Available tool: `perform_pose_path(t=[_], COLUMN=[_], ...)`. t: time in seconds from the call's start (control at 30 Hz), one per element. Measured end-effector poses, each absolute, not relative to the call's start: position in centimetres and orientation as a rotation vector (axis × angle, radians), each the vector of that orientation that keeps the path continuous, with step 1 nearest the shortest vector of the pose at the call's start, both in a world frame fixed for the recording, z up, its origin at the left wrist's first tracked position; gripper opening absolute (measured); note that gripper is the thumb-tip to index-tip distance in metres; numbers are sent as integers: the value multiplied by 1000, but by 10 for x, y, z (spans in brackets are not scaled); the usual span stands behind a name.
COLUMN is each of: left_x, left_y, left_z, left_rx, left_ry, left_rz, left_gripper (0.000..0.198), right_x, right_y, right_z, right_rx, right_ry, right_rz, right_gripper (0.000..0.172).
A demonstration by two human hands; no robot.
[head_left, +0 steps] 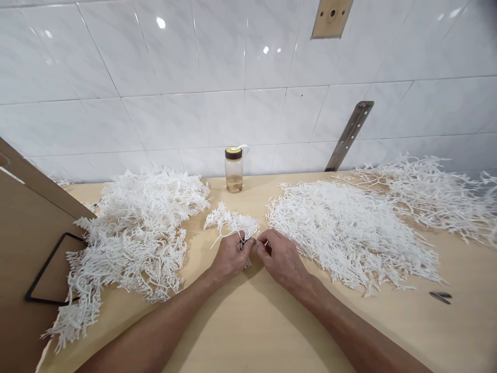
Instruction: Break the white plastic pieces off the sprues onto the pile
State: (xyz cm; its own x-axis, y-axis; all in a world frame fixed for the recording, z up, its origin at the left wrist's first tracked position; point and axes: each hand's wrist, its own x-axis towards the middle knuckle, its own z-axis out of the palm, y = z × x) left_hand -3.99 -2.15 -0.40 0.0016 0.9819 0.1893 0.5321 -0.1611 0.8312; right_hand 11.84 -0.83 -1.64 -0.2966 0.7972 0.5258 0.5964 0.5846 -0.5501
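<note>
My left hand (232, 255) and my right hand (280, 258) meet at the middle of a light wooden table (248, 321), fingertips almost touching. The left hand is closed around a white plastic branching sprig (232, 221) that fans out away from me. Its fingers also seem to hold a small dark tool, too small to name. The right hand pinches a tiny white piece at the sprig's stem end. A big heap of tangled white sprigs (135, 233) lies to the left. A flatter spread of thin white plastic pieces (345, 233) lies to the right.
A clear bottle with a dark lid (233, 169) stands by the white tiled wall. More white sprigs (427, 191) lie at the far right. A brown cardboard box (23, 248) with a black handle cutout stands at left. Small dark metal snips (440, 297) lie near the right edge.
</note>
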Motion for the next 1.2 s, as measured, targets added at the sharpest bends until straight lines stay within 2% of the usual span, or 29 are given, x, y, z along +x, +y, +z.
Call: perform_pose_path(t=[0.17, 0.3, 0.53, 0.6, 0.7, 0.8, 1.0, 1.2], left_x=[-44, -46, -44, -44, -43, -43, -45, -43], left_y=[-20, -18, -18, -18, -19, -20, -19, -19], left_z=[-9, -11, -5, -5, -5, -7, -11, -4], left_rx=[1817, 1587, 1436, 1449, 1482, 1524, 1564, 1541], left_ry=[1452, 1460, 1392, 1388, 1395, 1362, 1377, 1402], left_rz=[995, 1083, 1219, 1221, 1189, 1172, 1161, 1172], left_gripper=[28, 35, 31, 30, 30, 27, 26, 29], right_x=[129, 156, 203, 198, 172, 144, 125, 128], right_y=[5, 15, 24, 19, 6, -5, -9, -7], right_z=[-14, 3, 27, 29, 24, 16, 9, 11], right_rx=[-1265, -1343, -1476, -1464, -1385, -1265, -1195, -1237], right_ry=[-1919, -1747, -1438, -1463, -1621, -1726, -1721, -1685], right_rz=[52, 48, -147, 36, 715, 1072, 1241, 1220], right_gripper=[15, 8, 16, 22, 34, 39, 30, 22])
